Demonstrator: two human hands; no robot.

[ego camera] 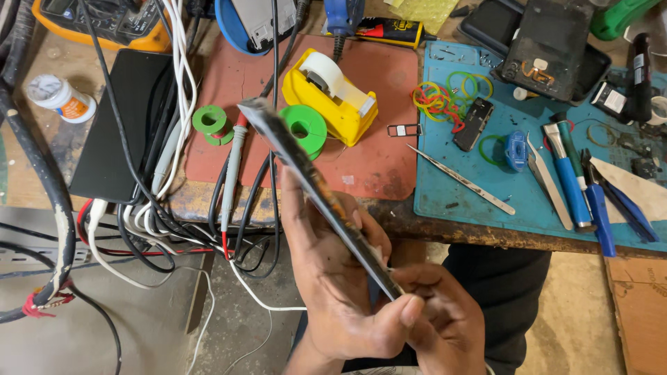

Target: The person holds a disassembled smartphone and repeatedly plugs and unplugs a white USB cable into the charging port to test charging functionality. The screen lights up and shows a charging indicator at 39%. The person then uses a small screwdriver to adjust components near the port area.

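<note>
Now, phone (316, 191): held edge-up above the lap, clear of the surface (389, 222), its side facing the eye.
Left hand (330, 278): wrapped around its back, steadying.
Right hand (441, 323): pinching its lower corner.
Tweezers (462, 182): lying within reach on the blue mat (445, 125).

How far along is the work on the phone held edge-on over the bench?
Done: nothing visibly finished; the phone looks closed. In hand: the left hand cradles it edge-on while the right hand pinches its lower end. Left: tweezers, blue-handled tools and a small card tray lie untouched on the mats; another phone sits opened.
</note>
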